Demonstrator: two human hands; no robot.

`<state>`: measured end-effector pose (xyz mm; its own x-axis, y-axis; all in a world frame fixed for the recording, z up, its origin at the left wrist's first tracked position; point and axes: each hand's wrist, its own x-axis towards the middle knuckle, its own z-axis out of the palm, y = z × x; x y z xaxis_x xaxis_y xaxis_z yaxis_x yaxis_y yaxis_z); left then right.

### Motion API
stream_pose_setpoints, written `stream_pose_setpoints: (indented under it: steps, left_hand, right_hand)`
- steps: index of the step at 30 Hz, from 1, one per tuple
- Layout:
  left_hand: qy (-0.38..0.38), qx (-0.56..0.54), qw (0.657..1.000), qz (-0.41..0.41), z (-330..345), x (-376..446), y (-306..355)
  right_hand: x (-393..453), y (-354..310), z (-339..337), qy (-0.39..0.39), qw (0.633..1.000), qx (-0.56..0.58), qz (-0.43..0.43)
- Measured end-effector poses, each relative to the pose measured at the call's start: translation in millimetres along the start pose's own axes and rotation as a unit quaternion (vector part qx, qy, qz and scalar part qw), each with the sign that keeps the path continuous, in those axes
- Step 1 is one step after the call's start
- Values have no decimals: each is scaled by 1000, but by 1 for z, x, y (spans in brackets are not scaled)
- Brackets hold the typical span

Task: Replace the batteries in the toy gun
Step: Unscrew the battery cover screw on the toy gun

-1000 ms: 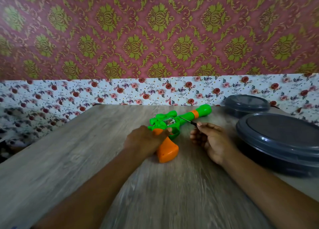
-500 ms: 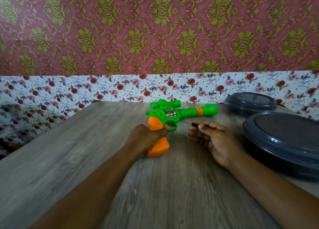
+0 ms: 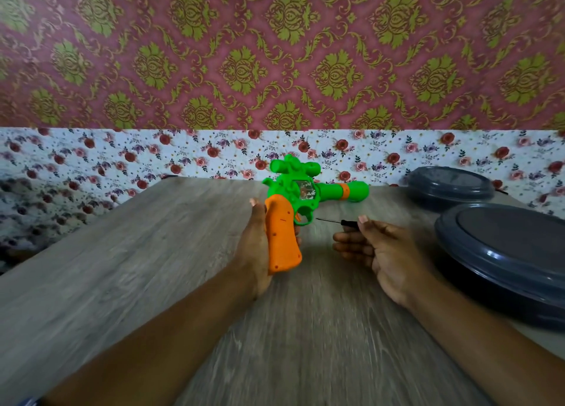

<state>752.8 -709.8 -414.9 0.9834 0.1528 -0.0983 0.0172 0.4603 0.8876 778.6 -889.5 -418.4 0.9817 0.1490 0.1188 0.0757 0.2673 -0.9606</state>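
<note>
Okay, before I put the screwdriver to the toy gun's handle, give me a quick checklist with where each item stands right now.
1. Toy gun held firmly: ok, the left hand grips the orange handle, lifted upright.
2. Screwdriver in hand: ok, the right hand pinches it, tip pointing at the gun.
3. Tip seated in a screw: not ok, it is apart from the handle.
4. Screw located: cannot tell, only small dark dots show on the handle.
5. New batteries ready: cannot tell, none visible; the two grey lidded containers are closed.

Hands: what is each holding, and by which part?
Left hand grips the green plastic toy gun by its orange grip. Right hand pinches a thin black-handled screwdriver by its handle.
</note>
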Motion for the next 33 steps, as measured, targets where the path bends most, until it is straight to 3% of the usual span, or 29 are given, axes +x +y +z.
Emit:
stream_pose_setpoints:
  steps: [4,13,28,33]
  left_hand:
    - [1,21,1000,19,2,2,-4]
    - [22,107,991,72,3,2,-11]
    - [31,106,992,57,5,-7,-10]
    - [49,105,991,70,4,-4,-12]
  right_hand:
    - [-9,-2,9,-8,997,-69,-46]
    - [-40,-11,41,-42,983,-91,-151]
    - [-49,-2,46,-67,970,-188,-141]
    - [-52,-1,44,-76,944,-277,-164]
